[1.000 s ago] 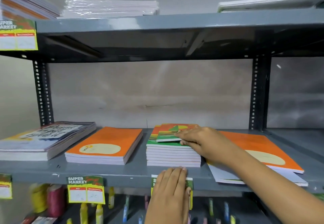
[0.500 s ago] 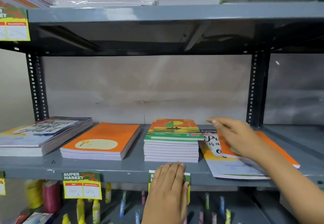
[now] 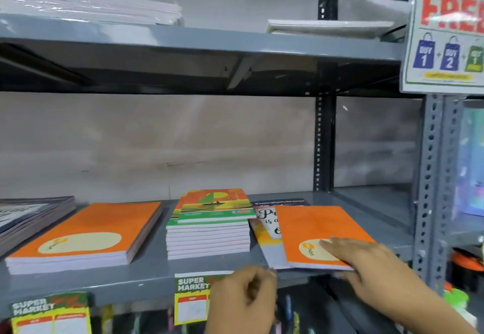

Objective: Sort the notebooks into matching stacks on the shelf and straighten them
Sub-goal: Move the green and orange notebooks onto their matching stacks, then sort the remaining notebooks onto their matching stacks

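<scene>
On the grey middle shelf [image 3: 146, 276] lie an orange notebook stack [image 3: 86, 237] at the left and a taller stack of green and orange sailboat notebooks [image 3: 209, 229] in the middle. To the right, a single orange notebook [image 3: 317, 229] lies askew on a lettered notebook [image 3: 267, 231]. My right hand [image 3: 366, 263] lies flat on the orange notebook's near corner, fingers on its cover. My left hand [image 3: 243, 299] rests against the shelf's front edge, fingers curled, holding nothing that I can see.
A dark stack of notebooks [image 3: 28, 216] sits at the far left. Wrapped white packs [image 3: 91, 4] lie on the upper shelf. Price tags [image 3: 191, 297] hang on the shelf lip. A perforated upright [image 3: 429, 189] and a promo poster [image 3: 445, 30] stand at the right.
My right hand left the sailboat stack, crossed to the right pile and came down onto the orange notebook. The view swung right. My left hand's fingers have curled at the shelf edge.
</scene>
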### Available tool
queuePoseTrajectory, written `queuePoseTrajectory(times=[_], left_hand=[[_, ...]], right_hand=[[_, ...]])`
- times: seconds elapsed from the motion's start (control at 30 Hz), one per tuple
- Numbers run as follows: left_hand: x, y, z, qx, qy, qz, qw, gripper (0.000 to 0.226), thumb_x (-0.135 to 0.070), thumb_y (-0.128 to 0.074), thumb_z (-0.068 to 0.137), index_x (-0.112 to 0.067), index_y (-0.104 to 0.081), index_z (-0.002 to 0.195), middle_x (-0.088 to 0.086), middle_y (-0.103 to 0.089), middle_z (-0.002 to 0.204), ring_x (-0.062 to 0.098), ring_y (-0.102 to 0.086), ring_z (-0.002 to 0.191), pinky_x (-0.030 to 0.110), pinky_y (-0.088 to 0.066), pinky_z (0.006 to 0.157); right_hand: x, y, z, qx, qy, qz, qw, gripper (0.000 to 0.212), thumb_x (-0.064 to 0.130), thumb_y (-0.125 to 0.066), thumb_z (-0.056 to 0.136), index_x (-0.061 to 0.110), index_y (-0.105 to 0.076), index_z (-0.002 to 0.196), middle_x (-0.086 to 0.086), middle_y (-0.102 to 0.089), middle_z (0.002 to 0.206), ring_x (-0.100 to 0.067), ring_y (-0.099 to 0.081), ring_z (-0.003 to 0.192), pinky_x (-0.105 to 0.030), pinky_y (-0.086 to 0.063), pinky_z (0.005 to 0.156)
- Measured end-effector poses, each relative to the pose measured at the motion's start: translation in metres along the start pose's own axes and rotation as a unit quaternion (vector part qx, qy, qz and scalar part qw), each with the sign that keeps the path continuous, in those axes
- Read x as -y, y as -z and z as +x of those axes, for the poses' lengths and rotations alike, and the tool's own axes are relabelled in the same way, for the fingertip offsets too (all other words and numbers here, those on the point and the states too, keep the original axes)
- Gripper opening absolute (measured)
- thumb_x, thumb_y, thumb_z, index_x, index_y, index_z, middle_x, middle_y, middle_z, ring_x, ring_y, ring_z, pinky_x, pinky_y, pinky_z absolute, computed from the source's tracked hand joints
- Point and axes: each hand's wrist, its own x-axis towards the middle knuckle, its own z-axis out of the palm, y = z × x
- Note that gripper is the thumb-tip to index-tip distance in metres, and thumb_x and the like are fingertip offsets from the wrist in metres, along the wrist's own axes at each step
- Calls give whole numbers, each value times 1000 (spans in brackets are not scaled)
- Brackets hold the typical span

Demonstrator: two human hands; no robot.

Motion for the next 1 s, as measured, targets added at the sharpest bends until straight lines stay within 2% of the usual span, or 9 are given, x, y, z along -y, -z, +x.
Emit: queuePoseTrajectory(times=[0.1,0.17,0.3,0.37,0.43,0.57,0.73,0.83,1.0], left_hand=[[-25,-10,11,186,268,-198,924,39,-33,-68,85,5,-71,86,24,-74,73,34,-71,62,46,-62,65],[-28,-16,16,203,304,-256,895,29,-23,-71,84,7,-69,87,26,-75,80,36,-73,69,44,-62,63],[-25,-21,15,198,258,-250,912,9,2,-74,73,0,-68,81,26,-75,88,36,-72,80,46,-59,77],[-24,-9,12,211,209,-234,926,15,-5,-74,68,-5,-70,82,25,-75,91,32,-70,80,41,-56,81],[-27,11,13,218,173,-236,931,17,-7,-75,69,-9,-71,86,20,-76,92,32,-71,86,42,-56,83],[-43,72,24,164,105,-254,947,13,0,-74,77,-11,-75,84,13,-78,84,34,-73,84,43,-60,76],[-50,188,51,53,20,-188,981,19,-6,-54,92,0,-71,97,16,-77,92,20,-72,72,30,-60,58],[-42,258,77,0,31,-91,995,20,-10,-54,93,1,-69,102,19,-76,95,29,-72,82,42,-60,75],[2,321,116,-85,78,88,989,12,-16,-66,86,-8,-75,87,15,-77,90,23,-72,70,28,-57,63]], right_hand=[[9,-1,-25,-136,18,-16,990,55,22,-54,70,49,-55,117,14,-72,108,-3,-69,93,-22,-55,74],[17,-12,-42,-151,49,-12,987,45,22,-28,87,43,-51,119,17,-68,115,-3,-69,91,-19,-48,79],[-7,-37,-49,-75,84,-186,976,53,29,1,94,36,-3,146,13,8,157,2,-39,118,-15,-17,105],[-23,-36,-54,-72,94,-230,966,51,31,1,95,34,2,146,9,14,157,-6,-11,142,-23,4,112],[-22,-18,-56,-123,109,-232,959,50,30,1,97,30,2,147,8,14,158,-8,9,144,-28,9,114],[17,20,-16,-206,147,-221,942,47,23,-14,97,32,-12,143,5,12,159,-12,8,145,-24,5,115],[128,46,37,-300,277,29,912,50,1,-35,84,20,-50,128,-6,-36,149,-17,-34,138,-26,-31,109],[188,48,83,-312,335,58,887,49,-6,-41,85,17,-58,125,-2,-49,141,-15,-42,133,-31,-40,105],[257,22,159,-284,340,111,890,49,-8,-59,70,17,-67,112,1,-69,117,-12,-59,114,-25,-45,97]])
